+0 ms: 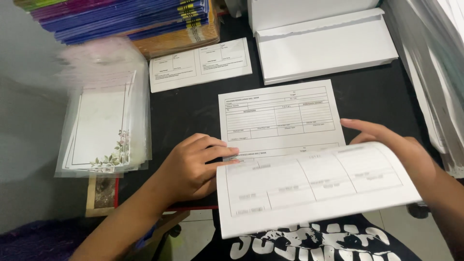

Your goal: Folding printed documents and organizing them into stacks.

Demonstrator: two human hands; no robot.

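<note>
Left hand (193,166) flat, fingers loosely curled, fingertips pressing near left edge of a printed form sheet (280,118) lying on the dark surface (193,106); pinning, not gripping. Right hand (386,142) under the lifted form sheet (314,186), fingers extended behind it, thumb hidden; actual grip not readable, looks like holding its far edge. Lifted sheet blurred, near edge hanging past surface edge over the lap. Third form (200,64) flat further back left, well apart from the hands. Forms visible: three. Left: stack of clear-sleeved floral bordered cards (104,128), motion-blurred, count unreadable. Top left: pile of coloured notebooks (121,17), cut by frame, count unreadable. Top centre: white envelope box (324,46), open flap, partly cropped. Right edge: white paper stacks (435,72), cropped, blurred. Form print too small to make out.
</note>
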